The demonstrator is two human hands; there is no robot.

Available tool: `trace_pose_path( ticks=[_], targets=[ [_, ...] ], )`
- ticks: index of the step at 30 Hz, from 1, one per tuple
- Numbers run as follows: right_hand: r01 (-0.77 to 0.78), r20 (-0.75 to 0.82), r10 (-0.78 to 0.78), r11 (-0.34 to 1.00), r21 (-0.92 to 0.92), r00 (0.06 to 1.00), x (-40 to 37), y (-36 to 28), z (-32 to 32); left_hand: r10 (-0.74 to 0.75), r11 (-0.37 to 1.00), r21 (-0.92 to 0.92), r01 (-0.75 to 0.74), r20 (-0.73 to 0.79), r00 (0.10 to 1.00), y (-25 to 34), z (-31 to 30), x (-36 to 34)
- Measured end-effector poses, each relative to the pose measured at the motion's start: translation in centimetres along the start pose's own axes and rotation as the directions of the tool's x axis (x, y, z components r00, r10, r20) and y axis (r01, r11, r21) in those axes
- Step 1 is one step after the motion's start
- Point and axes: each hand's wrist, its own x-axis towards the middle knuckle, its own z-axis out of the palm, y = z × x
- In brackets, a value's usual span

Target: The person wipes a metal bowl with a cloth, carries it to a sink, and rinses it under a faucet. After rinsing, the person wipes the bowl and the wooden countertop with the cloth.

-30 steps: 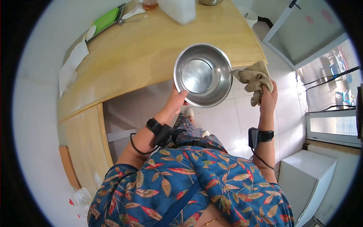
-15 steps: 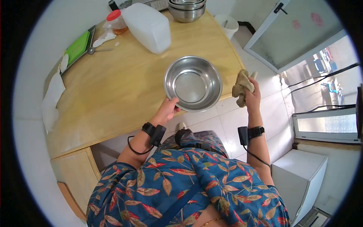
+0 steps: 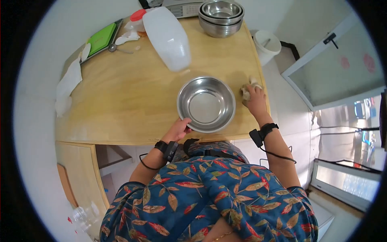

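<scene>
My left hand (image 3: 180, 130) grips the near-left rim of a shiny stainless steel bowl (image 3: 206, 105), thumb over the edge and fingers underneath. Nothing lies inside the bowl, which faces up over the front part of the wooden table (image 3: 121, 101). To its right, my right hand (image 3: 256, 101) is closed over a crumpled beige cloth (image 3: 246, 92) at the table's right side. The palm and fingers hide part of the cloth.
Behind the bowl lies a large translucent plastic jug (image 3: 169, 40). Stacked steel bowls (image 3: 221, 28) stand at the back right near a scale (image 3: 183, 9). A green board (image 3: 101, 38), a spoon (image 3: 117, 48) and a red-lidded jar (image 3: 137, 22) sit back left. A white bucket (image 3: 267, 46) stands beyond the right edge.
My right hand has brought the cloth from beyond the table's edge onto the tabletop. The bowl, still in my left hand, is now farther in over the table. My view has shifted.
</scene>
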Motion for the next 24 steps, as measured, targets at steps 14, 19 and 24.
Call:
trace_pose_path(
  ticks=[14, 19, 24],
  targets=[
    [-0.081, 0.243, -0.054, 0.855, 0.512, 0.969, 3.8, -0.5, 1.3, 0.061, 0.997, 0.047, -0.054, -0.170, 0.984, -2.6, 1.1, 1.1],
    [-0.179, 0.275, 0.031, 0.826, 0.534, 0.961, 3.6, -1.8, 3.8, 0.402, 0.915, 0.143, -0.377, -0.381, 0.832, -1.6, 1.5, 0.8],
    [-0.211, 0.337, 0.079, 0.902, 0.377, 0.938, 4.5, -1.6, 4.1, 0.637, 0.721, 0.557, -0.412, -0.297, 0.711, -0.3, -1.8, 2.3]
  ],
)
